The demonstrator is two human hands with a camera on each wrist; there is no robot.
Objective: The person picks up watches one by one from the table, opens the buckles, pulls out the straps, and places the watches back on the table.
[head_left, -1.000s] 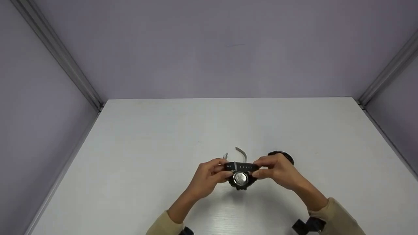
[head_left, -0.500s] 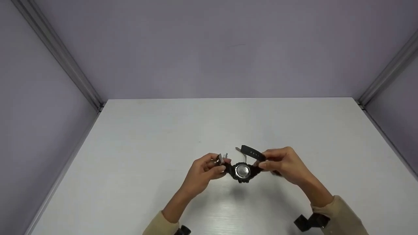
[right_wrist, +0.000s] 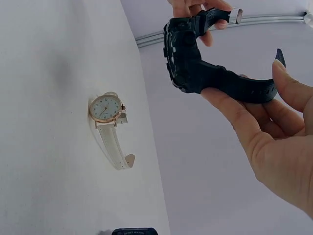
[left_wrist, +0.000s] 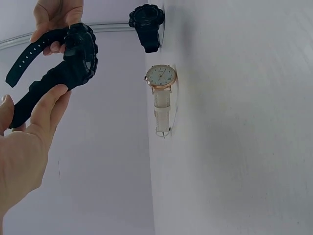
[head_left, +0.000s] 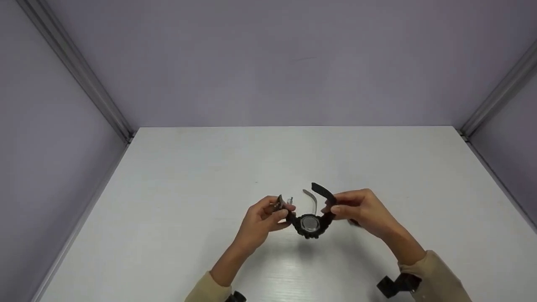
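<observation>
Black watch (head_left: 309, 223) held above desk (head_left: 168, 218), near front edge. Left hand (head_left: 262, 222) pinches buckle strap, right hand (head_left: 361, 212) pinches holed strap. Risk: light pinch slips, watch drops onto white watch (left_wrist: 160, 93) beneath.

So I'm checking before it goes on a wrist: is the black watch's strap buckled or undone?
Undone. The black watch is spread out, the left hand holding one strap end, the right hand the other.
</observation>
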